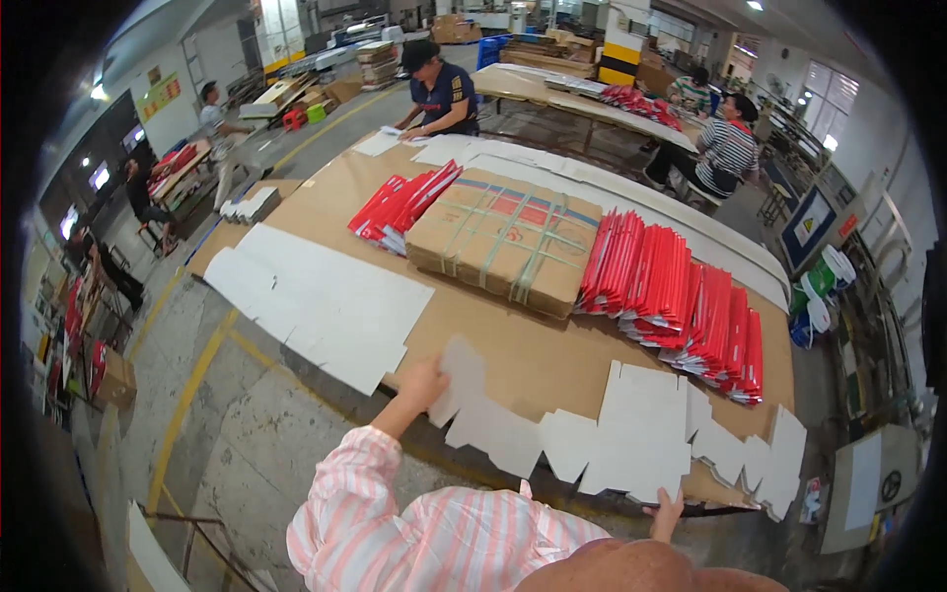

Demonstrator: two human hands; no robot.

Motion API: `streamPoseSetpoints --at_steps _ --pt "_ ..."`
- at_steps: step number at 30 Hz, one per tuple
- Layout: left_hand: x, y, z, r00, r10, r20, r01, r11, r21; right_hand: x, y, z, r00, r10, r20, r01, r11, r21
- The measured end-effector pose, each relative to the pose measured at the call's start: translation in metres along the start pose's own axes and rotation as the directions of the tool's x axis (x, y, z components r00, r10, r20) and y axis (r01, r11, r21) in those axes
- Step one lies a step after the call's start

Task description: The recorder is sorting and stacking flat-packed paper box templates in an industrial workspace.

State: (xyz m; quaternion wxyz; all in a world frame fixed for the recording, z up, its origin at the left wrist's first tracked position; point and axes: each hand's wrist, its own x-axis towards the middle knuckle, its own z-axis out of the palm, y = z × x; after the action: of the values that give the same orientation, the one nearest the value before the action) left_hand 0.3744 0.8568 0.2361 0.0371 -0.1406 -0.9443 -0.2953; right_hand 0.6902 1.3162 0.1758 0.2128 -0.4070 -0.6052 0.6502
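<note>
A large white die-cut cardboard sheet (631,424) with notched flaps lies along the near edge of the brown-topped table. Its left flap, slightly blurred, is lifted and pinched in my left hand (424,383). My right hand (667,515) grips the sheet's near edge, right of my body; its fingertips are partly hidden. Left of my left hand rests another white cardboard sheet (316,296). Farther in sits a brown carton bound with green straps (503,237). Rows of folded red-and-white packages (681,296) stand to its right, and a smaller pile of red packages (400,207) to its left.
Across the table a person in a dark cap (441,94) handles white sheets. Long white boards (651,197) line the far edge. A grey stack (251,204) sits at the left corner, and buckets (819,286) stand beyond the right end. Other people sit at farther tables.
</note>
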Motion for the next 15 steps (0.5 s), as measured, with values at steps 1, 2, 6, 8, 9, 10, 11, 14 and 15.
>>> streamPoseSetpoints --at_steps 1,2,6,8,9,10,11,14,15 --pt "0.003 0.033 -0.001 0.997 0.066 0.027 -0.066 0.998 0.006 0.003 0.004 -0.008 1.0 -0.003 0.005 0.003 1.0 -0.012" --pt "0.003 0.068 -0.001 0.992 0.122 0.045 -0.123 0.992 0.015 0.007 0.009 -0.014 0.999 -0.002 0.034 0.005 0.998 -0.066" --pt "-0.014 0.168 0.016 0.769 0.636 0.055 -0.639 0.767 0.061 0.022 0.03 -0.009 0.998 0.01 0.061 -0.008 0.999 -0.037" --pt "-0.029 0.204 0.004 0.687 0.725 0.05 -0.727 0.683 0.077 0.02 0.044 -0.014 0.998 -0.025 0.066 0.025 1.0 -0.002" --pt "-0.03 0.214 -0.007 0.644 0.755 0.123 -0.752 0.654 -0.076 0.023 0.049 -0.014 0.996 -0.063 0.059 0.061 0.997 0.046" --pt "-0.029 0.223 -0.016 0.594 0.782 0.19 -0.748 0.624 -0.228 0.025 0.048 -0.013 0.996 -0.066 0.061 0.063 0.997 0.049" --pt "-0.02 0.212 -0.037 0.651 0.725 0.225 -0.678 0.689 -0.256 0.027 0.048 -0.011 0.998 -0.041 0.054 0.038 0.997 0.066" --pt "0.023 0.11 -0.048 0.993 0.064 0.099 0.033 0.655 -0.755 0.014 0.044 -0.022 1.0 0.027 0.012 -0.029 0.986 0.166" --pt "0.034 0.089 -0.065 0.985 -0.087 0.151 0.174 0.436 -0.883 0.014 0.042 -0.028 0.998 0.061 -0.009 -0.057 0.968 0.243"
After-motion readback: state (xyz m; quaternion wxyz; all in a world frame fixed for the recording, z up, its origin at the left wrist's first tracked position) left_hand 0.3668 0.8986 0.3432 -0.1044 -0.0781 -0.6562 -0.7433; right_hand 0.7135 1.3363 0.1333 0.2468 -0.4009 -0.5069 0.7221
